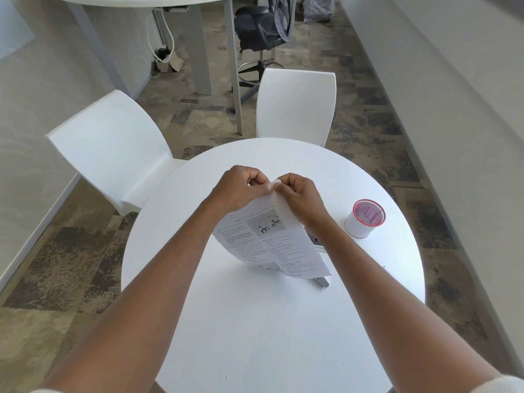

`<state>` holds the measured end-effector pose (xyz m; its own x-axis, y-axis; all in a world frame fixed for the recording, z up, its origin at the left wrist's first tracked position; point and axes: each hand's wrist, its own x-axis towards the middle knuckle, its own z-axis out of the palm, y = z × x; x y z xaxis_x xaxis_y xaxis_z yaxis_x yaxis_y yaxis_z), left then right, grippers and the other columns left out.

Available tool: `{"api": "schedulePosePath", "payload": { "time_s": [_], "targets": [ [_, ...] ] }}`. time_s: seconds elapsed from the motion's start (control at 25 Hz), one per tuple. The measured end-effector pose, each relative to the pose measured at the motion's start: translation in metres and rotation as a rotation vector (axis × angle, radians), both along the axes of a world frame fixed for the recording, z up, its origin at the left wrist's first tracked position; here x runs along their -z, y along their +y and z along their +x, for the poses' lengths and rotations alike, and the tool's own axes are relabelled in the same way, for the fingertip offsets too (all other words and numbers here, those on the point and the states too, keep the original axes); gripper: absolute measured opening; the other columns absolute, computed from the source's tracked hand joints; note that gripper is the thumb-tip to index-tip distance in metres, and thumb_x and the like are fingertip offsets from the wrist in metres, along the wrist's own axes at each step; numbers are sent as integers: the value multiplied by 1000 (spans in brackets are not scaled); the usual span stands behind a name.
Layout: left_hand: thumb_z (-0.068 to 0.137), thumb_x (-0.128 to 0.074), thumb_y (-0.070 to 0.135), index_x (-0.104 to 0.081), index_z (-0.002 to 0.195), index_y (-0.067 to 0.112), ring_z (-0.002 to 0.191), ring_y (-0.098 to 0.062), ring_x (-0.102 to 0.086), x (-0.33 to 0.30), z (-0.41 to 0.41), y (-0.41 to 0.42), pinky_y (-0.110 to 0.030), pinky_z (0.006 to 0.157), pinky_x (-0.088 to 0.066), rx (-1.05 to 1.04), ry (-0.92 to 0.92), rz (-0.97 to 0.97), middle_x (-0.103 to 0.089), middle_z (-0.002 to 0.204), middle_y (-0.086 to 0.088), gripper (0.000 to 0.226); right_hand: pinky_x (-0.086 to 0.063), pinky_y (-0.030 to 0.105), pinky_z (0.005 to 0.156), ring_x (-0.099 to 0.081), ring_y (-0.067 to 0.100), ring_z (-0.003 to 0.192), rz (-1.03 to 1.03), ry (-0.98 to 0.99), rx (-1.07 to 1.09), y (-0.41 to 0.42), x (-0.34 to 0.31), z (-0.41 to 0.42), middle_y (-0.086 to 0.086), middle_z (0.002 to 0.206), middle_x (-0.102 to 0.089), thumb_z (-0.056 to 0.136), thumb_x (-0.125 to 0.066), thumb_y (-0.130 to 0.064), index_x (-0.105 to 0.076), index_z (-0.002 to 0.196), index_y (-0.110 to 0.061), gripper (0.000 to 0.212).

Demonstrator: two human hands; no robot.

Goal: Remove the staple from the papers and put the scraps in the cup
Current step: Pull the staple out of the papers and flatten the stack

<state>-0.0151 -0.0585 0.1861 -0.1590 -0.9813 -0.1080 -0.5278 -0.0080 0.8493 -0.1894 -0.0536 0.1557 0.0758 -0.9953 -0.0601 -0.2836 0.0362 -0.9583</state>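
Table: round white table (pixel 255 321) before you.
Papers: printed papers (pixel 269 245) lifted above the table's middle.
Hands: your left hand (pixel 241 188) and right hand (pixel 300 199) pinch the papers' top corner.
Cup: cup (pixel 364 218) right of the papers.

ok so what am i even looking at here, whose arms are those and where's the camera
There is one picture, from a wide-angle camera worn on a person's head, looking down at their own bare arms. No machine is involved. The left hand and right hand pinch the top corner of some printed papers, lifted above a round white table. To the right stands a white cup with a red rim. A metal tool pokes out from behind the papers; I cannot tell what it is.
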Motion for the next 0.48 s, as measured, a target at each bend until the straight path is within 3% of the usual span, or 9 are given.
{"api": "schedulePosePath", "payload": {
  "time_s": [0.12,0.24,0.36,0.48],
  "targets": [
    [86,-75,41,-72,83,21,59,2,-52,-2,0,-1,-22,65,-44,31,-11,-57,-72,85,-4,21,-42,25,57,-50,6,57,-60,67,1,1,-7,-1,-9,65,-59,91,-61,-29,-64,77,-23,16],
    [87,-74,34,-72,85,23,66,0,-57,-1,0,-4,-25,70,-46,-6,-21,-110,-72,87,0,11,-39,17,51,-48,3,55,-110,143,-9,3,-15,-2,-10,65,-59,91,-64,-28,-63,75,-23,17],
    [84,-76,34,-70,89,28,84,-12,-62,3,-7,0,-34,80,-50,-124,-156,-340,-71,89,11,10,-43,21,56,-52,6,60,-150,154,55,1,-17,-1,-2,71,-66,88,-64,-24,-65,76,-20,12],
    [85,-72,27,-67,90,25,78,-16,-62,10,-17,16,-40,76,-53,-282,-253,-539,-68,88,8,8,-44,20,57,-54,6,61,-163,149,160,-1,-19,5,-1,73,-68,86,-63,-20,-68,81,-17,8]
  ]
}}
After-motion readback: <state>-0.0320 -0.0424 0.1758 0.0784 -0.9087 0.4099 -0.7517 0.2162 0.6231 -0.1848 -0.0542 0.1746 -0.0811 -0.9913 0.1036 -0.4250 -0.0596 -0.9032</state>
